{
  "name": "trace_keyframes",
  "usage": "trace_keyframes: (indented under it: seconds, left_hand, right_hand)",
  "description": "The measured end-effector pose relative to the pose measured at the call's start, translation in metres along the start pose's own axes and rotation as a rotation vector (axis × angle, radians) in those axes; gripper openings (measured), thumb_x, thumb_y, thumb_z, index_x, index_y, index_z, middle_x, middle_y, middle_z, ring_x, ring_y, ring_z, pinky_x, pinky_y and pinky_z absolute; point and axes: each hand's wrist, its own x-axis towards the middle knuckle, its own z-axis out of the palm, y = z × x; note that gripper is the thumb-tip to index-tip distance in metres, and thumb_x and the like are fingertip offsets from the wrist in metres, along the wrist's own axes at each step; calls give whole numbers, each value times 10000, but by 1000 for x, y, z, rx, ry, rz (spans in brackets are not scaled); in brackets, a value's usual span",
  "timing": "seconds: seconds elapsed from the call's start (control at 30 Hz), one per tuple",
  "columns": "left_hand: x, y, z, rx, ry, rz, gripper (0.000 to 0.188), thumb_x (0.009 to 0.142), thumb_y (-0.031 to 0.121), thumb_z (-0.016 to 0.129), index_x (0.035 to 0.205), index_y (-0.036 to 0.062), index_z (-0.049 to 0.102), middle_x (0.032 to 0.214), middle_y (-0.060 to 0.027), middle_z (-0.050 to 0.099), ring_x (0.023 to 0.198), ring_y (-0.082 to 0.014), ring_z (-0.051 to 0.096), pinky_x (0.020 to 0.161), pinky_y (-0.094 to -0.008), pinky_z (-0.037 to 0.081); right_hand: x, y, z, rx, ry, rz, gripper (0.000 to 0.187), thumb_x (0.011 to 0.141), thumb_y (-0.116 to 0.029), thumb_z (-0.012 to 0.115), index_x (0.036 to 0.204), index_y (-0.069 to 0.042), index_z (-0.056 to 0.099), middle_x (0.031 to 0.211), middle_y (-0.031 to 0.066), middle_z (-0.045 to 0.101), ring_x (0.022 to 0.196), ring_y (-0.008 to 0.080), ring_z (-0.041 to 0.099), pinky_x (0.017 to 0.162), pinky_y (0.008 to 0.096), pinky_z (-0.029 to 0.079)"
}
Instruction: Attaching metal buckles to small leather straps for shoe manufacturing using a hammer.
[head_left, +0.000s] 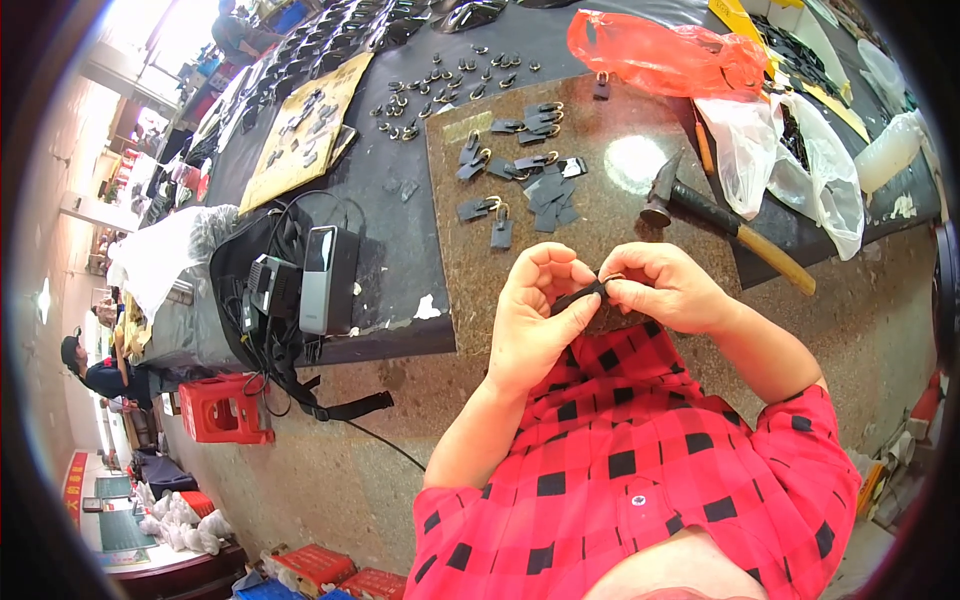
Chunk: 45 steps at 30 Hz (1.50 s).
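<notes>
Small factory workshop, long dark bench (400,250) strewn with black strap tabs (520,165) and metal rings (430,85), brown stone work slab (600,220), wooden-handled hammer (730,225), plastic bags of parts (790,160), red crates (225,410) on a speckled concrete floor (330,480), another worker (95,375) nearby.

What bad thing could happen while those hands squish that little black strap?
The small black strap, pinched between the left hand and right hand above the lap, could slip and fall. The hammer lies close by the right hand, so an elbow might bump it. Finished strap pieces could scatter.
</notes>
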Motion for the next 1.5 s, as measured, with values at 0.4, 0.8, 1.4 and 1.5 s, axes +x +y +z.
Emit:
trace_keyframes:
  seconds: [0.4,0.8,1.4,1.5]
  left_hand:
    - [-7,-18,4,156,50,262,379,715,-86,599,1031,35,429,892,-64,535,828,-120,525,763,-229,423]
    - [4,-8,2,774,-133,823,245,711,30,623,945,41,549,845,-82,585,746,-253,540,674,-348,453]
    - [8,0,-3,967,-91,993,136,690,68,640,796,19,571,827,-99,577,716,-248,549,621,-336,455]
    - [6,-5,-3,944,-75,958,115,689,56,625,777,16,564,820,-92,567,730,-248,545,627,-336,449]
  right_hand:
    - [-4,12,8,171,-16,61,173,861,-184,452,832,-23,508,645,-4,488,575,72,445,544,212,380]
    - [-12,25,18,809,19,166,182,873,-204,455,836,-38,519,667,13,517,560,83,477,539,201,398]
    - [-18,20,23,866,45,172,141,846,-175,511,808,-40,526,668,32,542,538,66,459,526,199,394]
    - [-18,19,27,884,71,173,141,847,-176,510,799,-45,524,656,22,531,534,62,447,527,196,389]
